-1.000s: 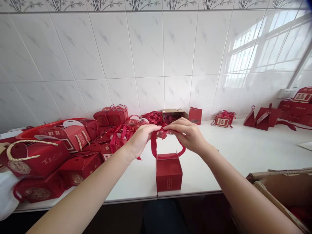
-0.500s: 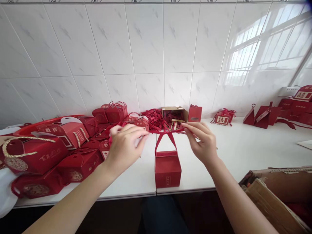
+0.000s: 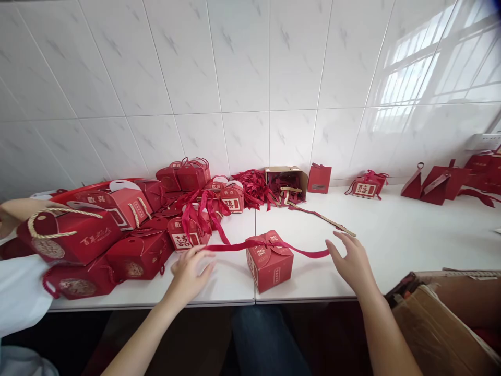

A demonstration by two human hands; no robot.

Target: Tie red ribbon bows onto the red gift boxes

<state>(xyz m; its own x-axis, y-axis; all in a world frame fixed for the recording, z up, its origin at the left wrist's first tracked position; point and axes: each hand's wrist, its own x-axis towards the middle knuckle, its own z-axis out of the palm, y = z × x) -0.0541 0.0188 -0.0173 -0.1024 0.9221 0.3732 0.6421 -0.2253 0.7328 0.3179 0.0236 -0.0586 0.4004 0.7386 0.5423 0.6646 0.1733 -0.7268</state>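
A small red gift box (image 3: 272, 263) with a closed flap top sits near the front of the table. A dark red ribbon (image 3: 309, 254) crosses its top, gathered at the middle, with a tail out to each side. My left hand (image 3: 193, 269) is left of the box, thumb and fingers apart, right by the left tail's end; its contact with the ribbon is partly hidden. To the right, my right hand (image 3: 352, 261) has its fingers spread, with the other tail's end beside its thumb. Neither hand touches the box.
Red gift boxes (image 3: 133, 256) are piled at left, some with loose ribbons (image 3: 205, 211) on them. Behind lie a ribbon heap (image 3: 254, 188) and an open carton (image 3: 303, 177). A large cardboard box (image 3: 442, 329) stands front right. Another person's arm (image 3: 19, 214) reaches in at left.
Both hands have come down and apart from the raised ribbon. The box has turned and its top is now closed, with the ribbon across it. The fingers have opened from their pinch.
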